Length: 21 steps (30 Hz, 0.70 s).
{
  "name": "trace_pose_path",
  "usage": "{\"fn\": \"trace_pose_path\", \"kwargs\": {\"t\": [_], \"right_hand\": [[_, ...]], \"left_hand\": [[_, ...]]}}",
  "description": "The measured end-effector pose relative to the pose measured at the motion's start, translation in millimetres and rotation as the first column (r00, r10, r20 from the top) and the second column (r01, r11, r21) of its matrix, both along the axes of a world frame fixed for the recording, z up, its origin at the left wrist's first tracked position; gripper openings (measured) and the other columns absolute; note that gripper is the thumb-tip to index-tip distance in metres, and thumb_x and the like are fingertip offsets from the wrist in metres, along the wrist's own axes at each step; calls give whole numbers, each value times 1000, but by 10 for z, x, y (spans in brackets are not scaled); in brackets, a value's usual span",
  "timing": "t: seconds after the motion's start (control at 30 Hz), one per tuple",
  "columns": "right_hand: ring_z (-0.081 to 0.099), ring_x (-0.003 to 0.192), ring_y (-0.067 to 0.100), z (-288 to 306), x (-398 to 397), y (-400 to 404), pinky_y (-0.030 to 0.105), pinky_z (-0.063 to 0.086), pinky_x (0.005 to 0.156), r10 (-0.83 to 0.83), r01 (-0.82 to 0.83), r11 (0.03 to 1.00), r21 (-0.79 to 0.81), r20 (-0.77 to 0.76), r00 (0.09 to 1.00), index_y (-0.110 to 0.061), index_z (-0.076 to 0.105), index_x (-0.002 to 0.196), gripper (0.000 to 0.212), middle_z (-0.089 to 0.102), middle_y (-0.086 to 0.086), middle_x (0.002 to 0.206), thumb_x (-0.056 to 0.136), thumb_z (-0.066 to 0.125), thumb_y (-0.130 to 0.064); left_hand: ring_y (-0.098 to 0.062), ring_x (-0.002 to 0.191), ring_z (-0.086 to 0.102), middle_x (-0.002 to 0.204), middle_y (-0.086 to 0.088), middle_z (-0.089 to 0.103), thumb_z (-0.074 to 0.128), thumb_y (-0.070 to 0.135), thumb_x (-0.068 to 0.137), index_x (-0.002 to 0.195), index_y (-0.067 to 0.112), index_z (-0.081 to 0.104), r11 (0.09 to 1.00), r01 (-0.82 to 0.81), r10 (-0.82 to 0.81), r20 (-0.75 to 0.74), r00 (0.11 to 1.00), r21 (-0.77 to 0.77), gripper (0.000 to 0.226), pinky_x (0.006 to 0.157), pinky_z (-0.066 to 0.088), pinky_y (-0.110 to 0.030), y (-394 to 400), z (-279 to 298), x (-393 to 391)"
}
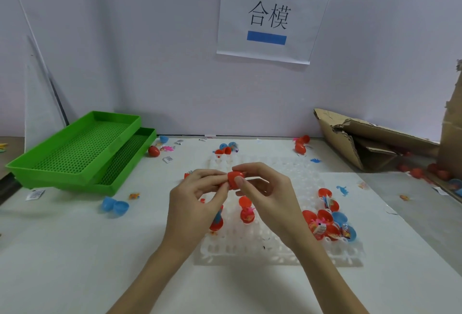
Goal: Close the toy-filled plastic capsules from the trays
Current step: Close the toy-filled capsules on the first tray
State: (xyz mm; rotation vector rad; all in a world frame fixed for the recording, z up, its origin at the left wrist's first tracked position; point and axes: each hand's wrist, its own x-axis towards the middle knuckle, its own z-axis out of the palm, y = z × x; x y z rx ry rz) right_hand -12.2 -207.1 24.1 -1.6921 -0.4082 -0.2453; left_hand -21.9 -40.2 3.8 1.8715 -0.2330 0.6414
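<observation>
Head view: left hand (200, 195) and right hand (265, 190) both pinch one red capsule (235, 180) above white tray (280, 251); open capsules (327, 223) right of hands.

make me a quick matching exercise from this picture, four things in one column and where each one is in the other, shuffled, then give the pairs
Things
1. red capsule
2. green trays
3. cardboard box
4. empty blue capsule

Places
A. lying torn open at the right, by the wall
B. stacked at the left of the table
C. pinched between the left hand and the right hand
D. open on the table, in front of the green trays

Pairs: 1-C, 2-B, 3-A, 4-D
</observation>
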Motion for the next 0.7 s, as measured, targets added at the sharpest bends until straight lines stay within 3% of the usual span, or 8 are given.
{"fn": "trace_pose_path", "kwargs": {"t": [0.1, 0.17, 0.23, 0.33, 0.47, 0.6, 0.7], "right_hand": [[76, 91, 17, -19, -20, 58, 24, 61, 80, 6, -5, 1000, 30, -18, 1000, -16, 73, 116, 20, 77, -4, 102, 96, 72, -17], [76, 90, 16, -33, -31, 94, 24, 61, 81, -3, 5, 999, 41, -30, 1000, -16, 74, 115, 19, 77, -3, 102, 96, 72, -18], [77, 90, 18, -55, -40, 127, 26, 61, 82, -11, 14, 998, 61, -38, 999, -14, 75, 112, 16, 77, -2, 100, 96, 72, -18], [77, 90, 19, -79, -44, 145, 29, 62, 83, -49, 53, 994, 98, -44, 998, -14, 75, 108, 12, 77, -1, 97, 98, 70, -18], [77, 89, 19, -66, -27, 117, 27, 62, 82, -95, 100, 984, 145, -40, 995, -15, 75, 106, 11, 78, -2, 96, 99, 69, -20], [77, 93, 18, -53, -33, 117, 26, 62, 82, -62, 74, 982, 172, -73, 995, -16, 76, 108, 14, 78, -3, 98, 99, 68, -22], [77, 95, 19, -59, -39, 129, 30, 63, 83, -35, 48, 985, 166, -80, 996, -15, 75, 111, 16, 78, -2, 100, 100, 66, -23]], "left_hand": [[-2, 93, 73, 95, 15, 76, 83, 16, 84, 95, 36, 77, 979, 10, -27, -80, 996, -206, 24, 80, 58, -13, 20, 10, 12], [-6, 90, 74, 87, 17, 76, 84, 25, 80, 95, 31, 75, 965, 3, -26, -83, 996, -262, 18, 77, 59, -13, 17, 36, 8], [-6, 89, 74, 87, 18, 75, 83, 28, 81, 96, 29, 72, 966, -1, -18, -70, 997, -259, 18, 76, 58, -12, 16, 48, 5], [-10, 96, 74, 93, 15, 77, 74, 16, 94, 103, 26, 76, 972, 80, -95, -59, 994, -219, 13, 83, 60, -18, 38, 39, 7], [-5, 104, 72, 106, 19, 75, 75, 11, 92, 117, 30, 72, 956, 202, -224, -82, 971, -214, 32, 87, 56, -13, 36, 72, 0], [-5, 103, 71, 106, 19, 73, 79, 21, 85, 113, 39, 71, 972, 179, -185, -22, 983, -151, 34, 87, 54, -11, 19, 80, -13], [-8, 104, 71, 109, 16, 72, 81, 18, 86, 115, 35, 73, 980, 152, -150, 21, 988, -126, 35, 86, 55, -13, 32, 65, -10]]}}
